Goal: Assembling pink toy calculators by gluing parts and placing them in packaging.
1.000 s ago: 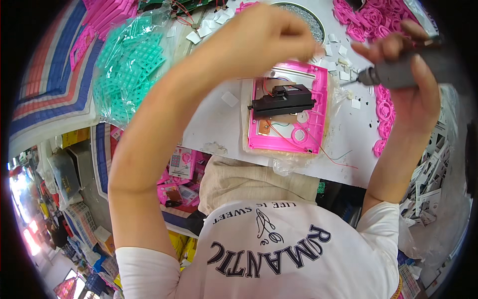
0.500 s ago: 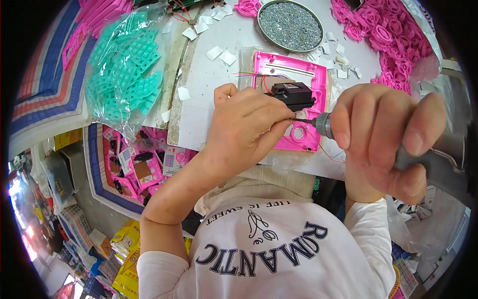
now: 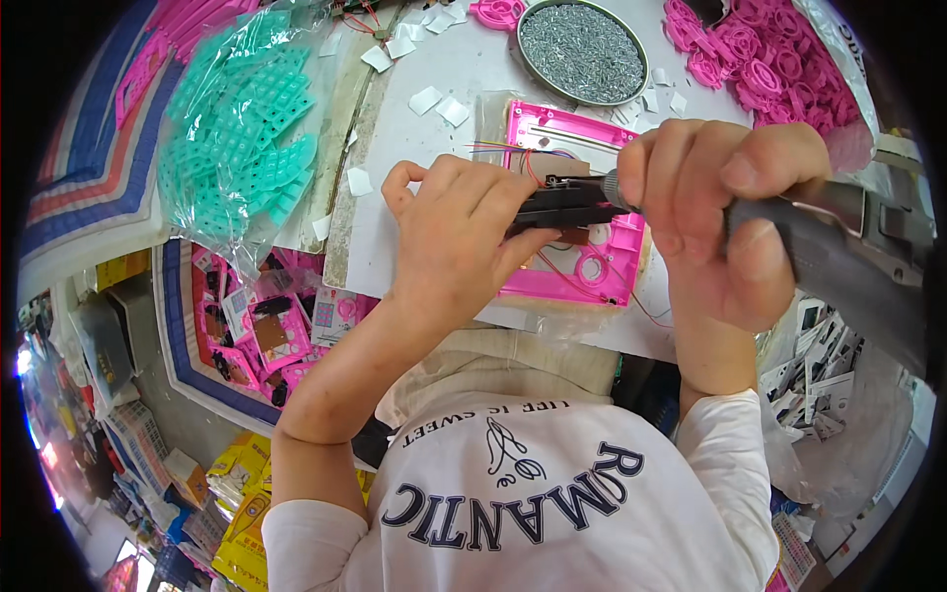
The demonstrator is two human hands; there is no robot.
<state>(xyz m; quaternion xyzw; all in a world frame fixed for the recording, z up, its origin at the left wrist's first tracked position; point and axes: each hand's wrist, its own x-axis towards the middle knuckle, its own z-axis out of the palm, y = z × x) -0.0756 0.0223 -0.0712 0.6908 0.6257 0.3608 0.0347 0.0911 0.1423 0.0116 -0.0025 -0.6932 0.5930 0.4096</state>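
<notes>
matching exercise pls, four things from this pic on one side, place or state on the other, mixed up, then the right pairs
1. left hand
2. right hand
3. teal parts
4. dish

A. inside a clear bag
B. filled with small grey metal pieces
C. wrapped around a grey tool
D. at the black part's left end

Pairs: 1-D, 2-C, 3-A, 4-B

Left fingers have shifted to the black part's left end; the screwdriver, to its right.
</notes>
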